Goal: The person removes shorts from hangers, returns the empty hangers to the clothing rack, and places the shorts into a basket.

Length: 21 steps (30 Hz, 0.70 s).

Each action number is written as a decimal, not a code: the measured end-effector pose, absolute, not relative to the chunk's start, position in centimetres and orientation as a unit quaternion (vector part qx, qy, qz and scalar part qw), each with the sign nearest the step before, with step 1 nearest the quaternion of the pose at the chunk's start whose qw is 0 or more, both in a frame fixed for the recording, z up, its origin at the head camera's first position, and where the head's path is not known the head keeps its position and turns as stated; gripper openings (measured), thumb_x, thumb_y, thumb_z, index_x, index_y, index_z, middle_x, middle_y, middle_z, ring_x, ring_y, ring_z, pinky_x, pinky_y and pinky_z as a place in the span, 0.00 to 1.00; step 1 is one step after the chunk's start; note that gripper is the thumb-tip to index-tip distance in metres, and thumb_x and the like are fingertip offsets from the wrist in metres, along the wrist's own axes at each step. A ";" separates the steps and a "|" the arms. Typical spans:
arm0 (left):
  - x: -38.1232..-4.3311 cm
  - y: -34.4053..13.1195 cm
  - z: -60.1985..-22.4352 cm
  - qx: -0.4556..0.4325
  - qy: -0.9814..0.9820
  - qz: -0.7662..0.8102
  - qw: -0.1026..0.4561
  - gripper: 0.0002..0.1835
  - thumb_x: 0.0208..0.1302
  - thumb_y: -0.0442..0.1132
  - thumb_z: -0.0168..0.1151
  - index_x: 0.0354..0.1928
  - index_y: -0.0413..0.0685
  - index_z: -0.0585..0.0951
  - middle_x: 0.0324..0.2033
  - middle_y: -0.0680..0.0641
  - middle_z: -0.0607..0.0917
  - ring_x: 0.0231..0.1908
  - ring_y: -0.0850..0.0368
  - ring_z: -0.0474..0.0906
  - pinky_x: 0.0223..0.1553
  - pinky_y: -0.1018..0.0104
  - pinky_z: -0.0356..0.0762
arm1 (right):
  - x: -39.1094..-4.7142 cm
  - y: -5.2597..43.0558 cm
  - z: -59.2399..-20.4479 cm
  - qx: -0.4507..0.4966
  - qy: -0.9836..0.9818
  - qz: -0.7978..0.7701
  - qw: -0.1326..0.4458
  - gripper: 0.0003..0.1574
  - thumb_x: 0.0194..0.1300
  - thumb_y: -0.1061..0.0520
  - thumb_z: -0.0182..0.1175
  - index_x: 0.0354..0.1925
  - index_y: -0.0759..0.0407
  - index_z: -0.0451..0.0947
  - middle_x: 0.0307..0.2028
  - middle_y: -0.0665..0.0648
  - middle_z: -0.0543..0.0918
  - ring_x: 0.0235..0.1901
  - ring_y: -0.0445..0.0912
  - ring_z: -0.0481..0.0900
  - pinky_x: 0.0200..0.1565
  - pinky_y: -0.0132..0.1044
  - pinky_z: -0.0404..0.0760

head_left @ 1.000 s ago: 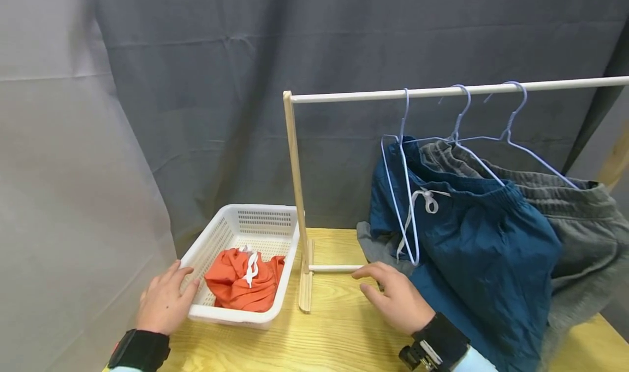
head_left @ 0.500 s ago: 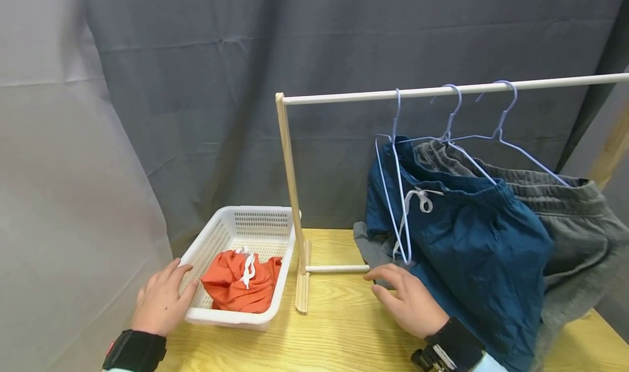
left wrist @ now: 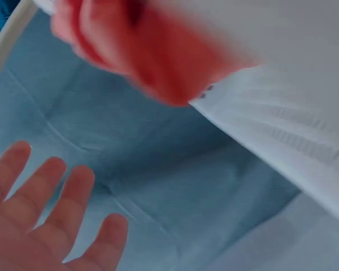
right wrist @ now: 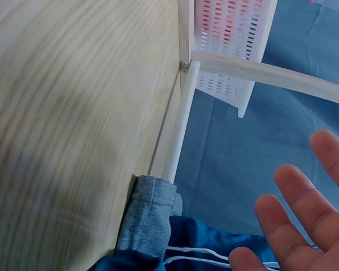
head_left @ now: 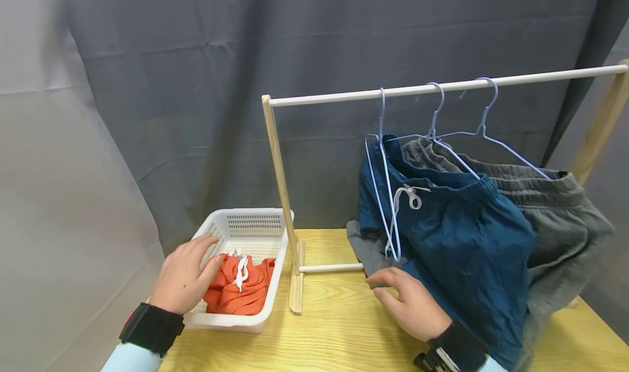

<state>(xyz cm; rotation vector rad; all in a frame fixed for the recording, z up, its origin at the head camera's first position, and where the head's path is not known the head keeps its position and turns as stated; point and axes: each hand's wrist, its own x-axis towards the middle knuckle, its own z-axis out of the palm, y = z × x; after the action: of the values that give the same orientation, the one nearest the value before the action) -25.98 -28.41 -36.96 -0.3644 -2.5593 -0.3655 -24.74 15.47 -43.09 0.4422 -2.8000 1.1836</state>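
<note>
My left hand (head_left: 184, 276), fingers spread and relaxed, is over the left rim of a white plastic basket (head_left: 259, 318) and holds nothing. Inside the basket lies a crumpled orange garment (head_left: 245, 293) with a white drawstring; the left wrist view shows this orange cloth (left wrist: 158, 62) blurred. My right hand (head_left: 410, 303) hovers above the table, fingers loosely bent and nothing in them, at the lower left edge of the hanging blue shorts (head_left: 472, 241). In the right wrist view its fingers (right wrist: 299, 195) overlap the blue cloth. Behind the blue shorts hang grey shorts (head_left: 560, 213).
A wooden rack has a white top rail (head_left: 324, 97), a left post (head_left: 280, 181) beside the basket and a low crossbar (head_left: 331, 267). Three lavender hangers (head_left: 380, 126) hook over the rail. Wooden tabletop (head_left: 334, 339) lies beneath; grey curtain (head_left: 196, 115) closes off the back.
My left hand has lifted and moved right, from beside the basket's rim to over it. My right hand has shifted slightly right toward the blue shorts. The head view has turned a little right.
</note>
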 end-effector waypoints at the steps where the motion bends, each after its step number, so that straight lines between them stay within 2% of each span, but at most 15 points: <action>1: -26.1 -28.0 -36.6 -0.138 -0.946 -0.137 0.260 0.23 0.72 0.46 0.60 0.64 0.43 0.77 0.62 0.38 0.78 0.61 0.36 0.72 0.61 0.33 0.64 | -24.7 15.5 -43.1 0.141 -0.911 0.386 0.033 0.11 0.72 0.57 0.61 0.49 0.44 0.84 0.48 0.46 0.81 0.48 0.45 0.77 0.57 0.55 0.75; 9: -27.6 -25.1 -34.2 -0.196 -0.937 -0.147 0.249 0.25 0.72 0.47 0.59 0.66 0.42 0.75 0.63 0.41 0.78 0.64 0.41 0.71 0.65 0.39 0.64 | -24.2 15.9 -43.1 0.147 -0.907 0.392 0.040 0.12 0.72 0.58 0.60 0.47 0.41 0.84 0.46 0.42 0.80 0.49 0.43 0.77 0.57 0.54 0.75; 14: -28.6 -23.1 -33.2 -0.224 -0.929 -0.164 0.246 0.26 0.72 0.48 0.59 0.67 0.43 0.74 0.65 0.41 0.76 0.65 0.42 0.70 0.67 0.43 0.64 | -23.9 16.3 -43.0 0.146 -0.907 0.394 0.038 0.11 0.73 0.57 0.60 0.46 0.40 0.84 0.47 0.42 0.80 0.51 0.46 0.77 0.56 0.53 0.75; 18: -29.6 -21.8 -32.7 -0.223 -0.930 -0.190 0.221 0.27 0.75 0.49 0.56 0.69 0.44 0.72 0.67 0.42 0.74 0.66 0.44 0.69 0.68 0.45 0.63 | -23.6 16.7 -43.0 0.149 -0.905 0.398 0.036 0.10 0.74 0.56 0.59 0.47 0.40 0.83 0.48 0.43 0.80 0.52 0.47 0.77 0.56 0.54 0.75; 21: -30.4 -21.0 -32.4 -0.214 -0.930 -0.221 0.203 0.28 0.76 0.50 0.54 0.71 0.45 0.69 0.67 0.42 0.73 0.65 0.45 0.71 0.66 0.46 0.66 | -23.4 17.0 -43.1 0.150 -0.903 0.400 0.038 0.10 0.74 0.56 0.59 0.46 0.40 0.83 0.47 0.43 0.80 0.51 0.47 0.77 0.56 0.55 0.75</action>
<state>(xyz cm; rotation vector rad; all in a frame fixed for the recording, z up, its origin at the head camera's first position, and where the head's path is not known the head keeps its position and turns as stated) -30.36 -20.97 -32.38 -0.5969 -2.5951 -0.6176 -23.37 16.95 -43.07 0.4598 -2.7707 1.2262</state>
